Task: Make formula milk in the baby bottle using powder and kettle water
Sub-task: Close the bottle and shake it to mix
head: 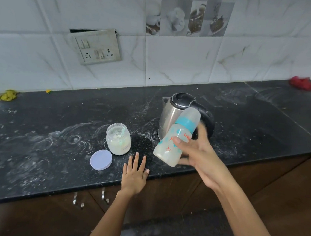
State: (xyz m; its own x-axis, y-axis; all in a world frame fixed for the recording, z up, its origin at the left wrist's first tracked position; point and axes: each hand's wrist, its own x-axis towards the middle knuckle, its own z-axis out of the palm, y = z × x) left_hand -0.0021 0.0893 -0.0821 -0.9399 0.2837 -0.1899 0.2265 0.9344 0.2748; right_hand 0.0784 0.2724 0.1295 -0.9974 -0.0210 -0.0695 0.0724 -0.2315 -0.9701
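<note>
Two hands working near counter [37, 165] front edge. We are leaving lid [101, 159] off, flat by that edge, beside open powder jar [118, 139], scoop inside. Left hand [135, 173] pressing flat, fingers spread, gripping nothing, bracing us. Right hand [198, 156] clamping baby bottle [175, 139], capped, tilted, milky inside, blurring, likely shaking to mix. Kettle [180, 117] standing just behind bottle; open counter widening toward right corner.

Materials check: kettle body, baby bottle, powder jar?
Kettle: brushed stainless steel by its grey metallic sheen, with a glossy black lid and handle, likely plastic. Baby bottle: translucent plastic, milky contents showing through, teal collar. Powder jar: clear, either glass or plastic; I cannot tell which. Its lilac lid looks like matte plastic.
</note>
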